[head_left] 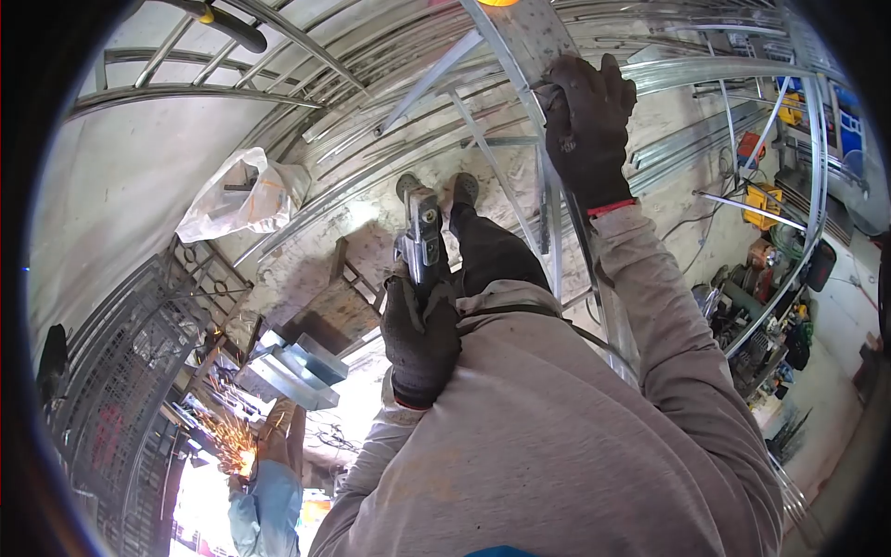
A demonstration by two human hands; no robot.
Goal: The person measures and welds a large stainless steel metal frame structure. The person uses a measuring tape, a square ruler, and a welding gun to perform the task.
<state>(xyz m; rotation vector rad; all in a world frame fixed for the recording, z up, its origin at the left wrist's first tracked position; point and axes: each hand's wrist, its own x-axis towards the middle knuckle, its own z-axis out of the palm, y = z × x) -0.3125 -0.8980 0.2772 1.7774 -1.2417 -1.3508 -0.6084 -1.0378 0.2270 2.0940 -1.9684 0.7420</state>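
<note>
My left hand (419, 339), in a dark glove with a red cuff edge, is wrapped round the body of a metallic power tool (424, 237). The tool's head points away from me, above my shoes. My right hand (589, 130), gloved the same way, lies over the edge of a long metal beam (531, 42) at the upper centre. Its thumb side rests on the metal, and its fingers are bent over it. Part of the beam is hidden under that hand.
A white plastic bag (243, 200) hangs at the left. Metal bars (371, 167) lie across the floor. At the lower left a co-worker (269, 492) is among orange sparks (237, 446). Yellow tools (763, 206) and cluttered shelves stand at the right.
</note>
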